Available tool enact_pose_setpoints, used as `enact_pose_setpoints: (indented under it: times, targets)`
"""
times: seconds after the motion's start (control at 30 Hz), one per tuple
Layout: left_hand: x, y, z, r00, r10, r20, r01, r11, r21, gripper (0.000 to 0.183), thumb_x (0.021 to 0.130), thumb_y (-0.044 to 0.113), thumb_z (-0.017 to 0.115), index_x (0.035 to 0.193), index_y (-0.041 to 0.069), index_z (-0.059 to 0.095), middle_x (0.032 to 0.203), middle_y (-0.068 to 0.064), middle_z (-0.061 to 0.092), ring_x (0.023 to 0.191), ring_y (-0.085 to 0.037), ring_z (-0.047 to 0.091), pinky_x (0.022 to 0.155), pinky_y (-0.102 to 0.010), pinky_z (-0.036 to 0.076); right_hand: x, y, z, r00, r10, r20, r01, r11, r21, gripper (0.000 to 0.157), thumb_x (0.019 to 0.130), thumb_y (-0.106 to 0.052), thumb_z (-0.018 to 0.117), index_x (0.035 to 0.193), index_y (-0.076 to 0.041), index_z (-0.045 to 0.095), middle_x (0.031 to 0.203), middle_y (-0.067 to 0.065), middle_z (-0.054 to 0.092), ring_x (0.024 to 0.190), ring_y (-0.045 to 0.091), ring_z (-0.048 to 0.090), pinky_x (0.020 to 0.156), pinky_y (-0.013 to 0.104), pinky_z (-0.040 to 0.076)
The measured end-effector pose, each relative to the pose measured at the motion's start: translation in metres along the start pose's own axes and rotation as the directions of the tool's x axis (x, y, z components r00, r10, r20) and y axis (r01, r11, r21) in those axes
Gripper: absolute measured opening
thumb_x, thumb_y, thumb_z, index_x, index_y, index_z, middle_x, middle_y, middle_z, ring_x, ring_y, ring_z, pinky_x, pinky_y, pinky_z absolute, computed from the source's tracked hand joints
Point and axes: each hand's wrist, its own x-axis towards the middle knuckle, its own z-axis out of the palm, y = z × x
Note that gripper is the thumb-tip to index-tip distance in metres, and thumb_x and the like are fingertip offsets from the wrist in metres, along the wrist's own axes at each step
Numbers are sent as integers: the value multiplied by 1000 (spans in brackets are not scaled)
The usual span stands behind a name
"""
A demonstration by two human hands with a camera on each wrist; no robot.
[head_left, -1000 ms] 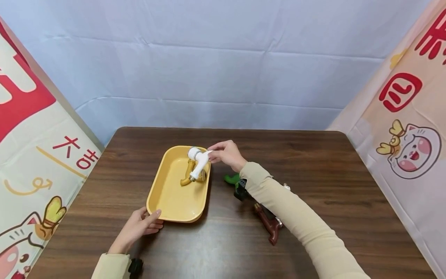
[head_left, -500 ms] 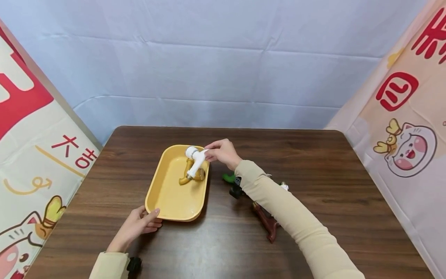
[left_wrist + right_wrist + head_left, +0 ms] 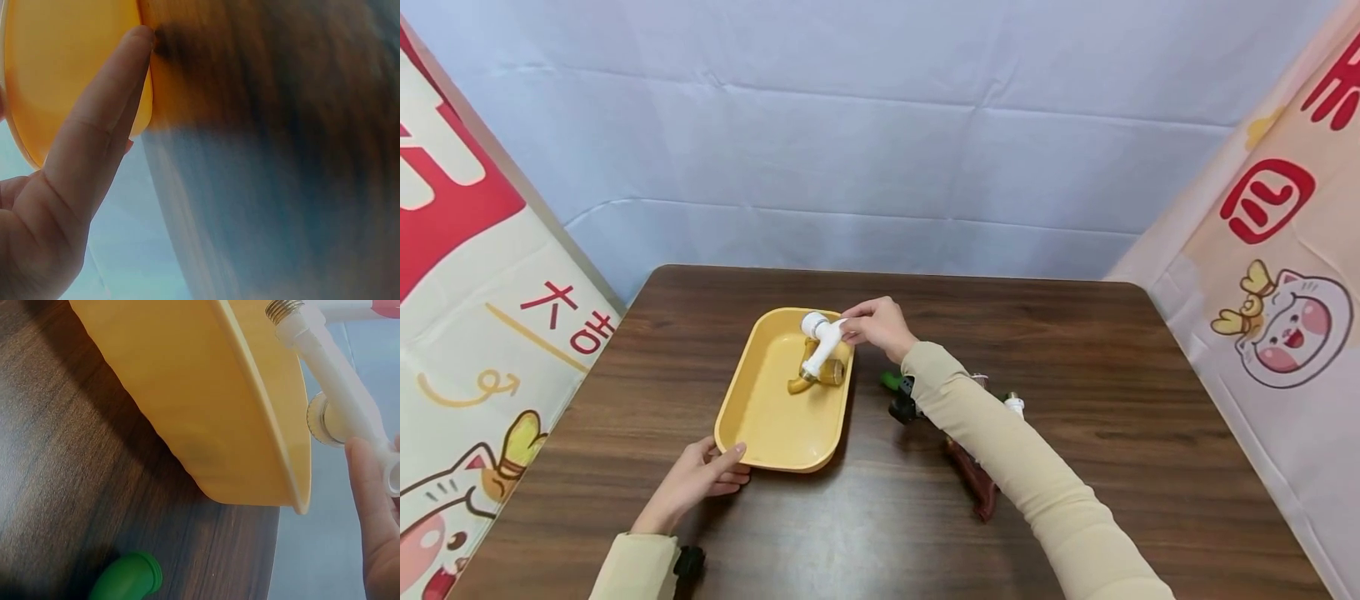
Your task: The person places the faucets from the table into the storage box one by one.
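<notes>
Table [image 3: 1112, 400] bears a yellow tray [image 3: 775, 425]; my left hand [image 3: 696, 482] pinches it at seven o'clock, seemingly for steadiness; my right hand [image 3: 883, 327] pinches a white tap [image 3: 826, 340] above a gold tap [image 3: 832, 372], toward one o'clock.

I see two bare hands, the left hand [image 3: 694, 479] and the right hand [image 3: 881, 327], both below long cream sleeves. The right sleeve [image 3: 1037, 471] shows me most of its length: plain, matte, fairly close-fitting cloth, softly wrinkled, ending in a looser right cuff [image 3: 929, 369]. Of the left sleeve [image 3: 634, 571] I get little beyond its end, in the same pale cream. Beside it sits a small black block [image 3: 688, 562]; another dark block [image 3: 903, 403] shows at the right cuff, its details too small for me to read. Up close, fine creases line a left finger [image 3: 97, 122].
</notes>
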Motion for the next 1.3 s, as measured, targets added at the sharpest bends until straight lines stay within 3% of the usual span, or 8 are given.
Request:
enact_pose_setpoints:
  times: [0.37,0.6,0.9,1.3]
  targets:
    - [-1,1,0,1000,-5,17,5,1000,1,48,95,23,49,124,-13,35,92,-23,64,82,-29,65,71,-38,54,4,-1,3,1000,21,-5,-21,1000,1,22,81,4,62,102,13,62,90,24,65,66,20,66,72,38,54]
    - [1,-1,0,1000,0,12,0,1000,-4,49,95,24,50,123,-13,35,92,-23,64,82,-29,64,72,-38,54,6,-3,6,999,31,-16,-31,999,-17,18,81,3,63,98,10,64,90,23,65,71,25,66,75,40,53]
    - [2,-1,-1,1000,9,16,-9,1000,-10,49,95,25,50,122,-13,36,93,-23,64,84,-30,64,73,-39,54,10,-4,13,999,25,-20,-26,998,-50,17,82,1,63,97,9,64,89,22,65,69,23,66,66,31,55]
    - [5,-2,-1,1000,-2,11,2,1000,-4,49,95,25,50,123,-13,36,93,-23,64,84,-30,64,72,-38,54,13,-6,19,998,49,-41,-51,998,-46,17,82,1,63,96,11,64,91,22,64,67,21,65,74,40,53]
